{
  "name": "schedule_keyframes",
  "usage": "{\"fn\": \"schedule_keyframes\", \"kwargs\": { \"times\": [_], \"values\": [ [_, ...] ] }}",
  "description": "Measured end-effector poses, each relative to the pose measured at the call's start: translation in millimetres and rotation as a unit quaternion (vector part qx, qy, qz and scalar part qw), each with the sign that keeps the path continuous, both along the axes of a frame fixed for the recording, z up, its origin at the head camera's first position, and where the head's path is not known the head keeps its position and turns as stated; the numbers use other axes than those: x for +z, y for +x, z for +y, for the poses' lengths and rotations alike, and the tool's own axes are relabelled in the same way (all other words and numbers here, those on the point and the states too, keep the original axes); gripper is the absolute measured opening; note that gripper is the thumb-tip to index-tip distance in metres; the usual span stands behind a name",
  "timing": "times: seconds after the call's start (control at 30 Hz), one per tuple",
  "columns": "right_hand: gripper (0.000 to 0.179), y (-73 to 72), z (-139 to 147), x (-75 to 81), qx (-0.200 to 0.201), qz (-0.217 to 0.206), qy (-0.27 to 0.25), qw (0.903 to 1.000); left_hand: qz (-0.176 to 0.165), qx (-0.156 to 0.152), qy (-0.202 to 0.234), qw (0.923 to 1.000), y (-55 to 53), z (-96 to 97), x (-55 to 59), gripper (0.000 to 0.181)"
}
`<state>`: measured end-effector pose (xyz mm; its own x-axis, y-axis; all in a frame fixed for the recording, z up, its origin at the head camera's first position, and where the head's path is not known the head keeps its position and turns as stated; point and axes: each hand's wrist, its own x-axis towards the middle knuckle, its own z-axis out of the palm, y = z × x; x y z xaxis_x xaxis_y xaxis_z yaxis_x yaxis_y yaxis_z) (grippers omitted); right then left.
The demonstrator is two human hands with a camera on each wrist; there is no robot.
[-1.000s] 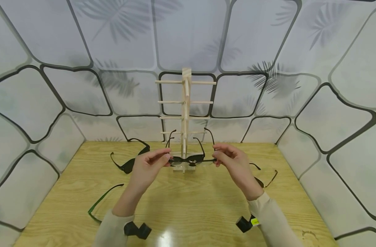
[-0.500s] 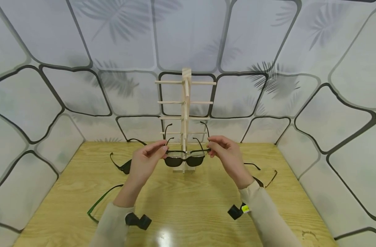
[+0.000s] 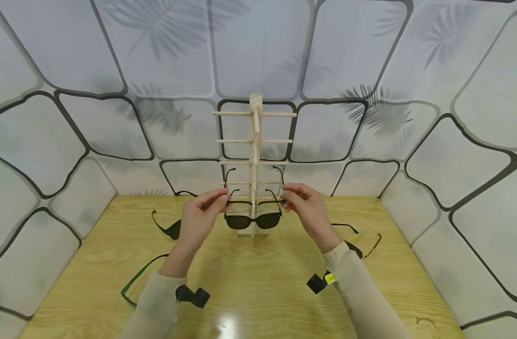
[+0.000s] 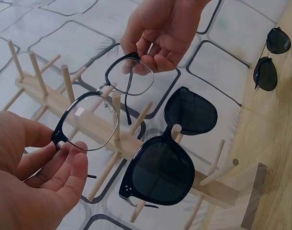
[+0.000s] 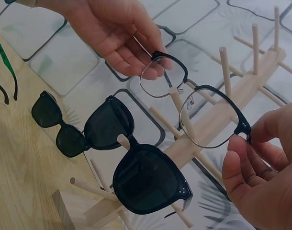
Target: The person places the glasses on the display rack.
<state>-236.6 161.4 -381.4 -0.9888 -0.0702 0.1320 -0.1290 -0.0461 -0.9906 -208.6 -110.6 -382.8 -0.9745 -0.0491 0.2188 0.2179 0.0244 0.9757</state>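
Observation:
My left hand (image 3: 201,216) and right hand (image 3: 307,209) pinch a pair of eyeglasses (image 4: 91,120) at its two front corners, near the hinges. The frame has dark upper rims, thin metal lower rims and clear lenses; its temples point toward the wall. Both hands hold it in front of a wooden display stand (image 3: 255,127), close to one of the forward pegs (image 4: 116,112). Whether the bridge touches that peg, I cannot tell. Just below, black sunglasses (image 3: 268,221) hang on the stand, with a peg under their bridge.
More sunglasses (image 3: 173,230) lie on the wooden table (image 3: 250,287) at left, partly behind my left hand. Green-framed glasses (image 3: 133,282) lie nearer, partly under my left forearm. Dark glasses (image 3: 356,249) are partly covered by my right arm. Patterned fabric walls (image 3: 177,132) surround the table.
Both hands have carried the eyeglasses forward and up, from in front of the hanging sunglasses to just above them. My right hand has also shifted left.

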Motion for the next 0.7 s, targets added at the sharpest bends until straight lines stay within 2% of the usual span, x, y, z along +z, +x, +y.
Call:
{"fn": "schedule_keyframes", "kwargs": {
  "times": [0.3,0.7],
  "values": [
    [0.025,-3.4,-3.7,-3.1,-0.003,0.005,-0.003,1.0,0.004,0.008,0.005,1.0,-2.5,-0.3,-1.8,0.029],
    [0.026,-6.5,-5.7,-7.7,0.0,0.0,0.002,1.0,0.0,0.007,-0.012,0.9999,-5.0,-1.9,-6.8,0.03]
  ]
}}
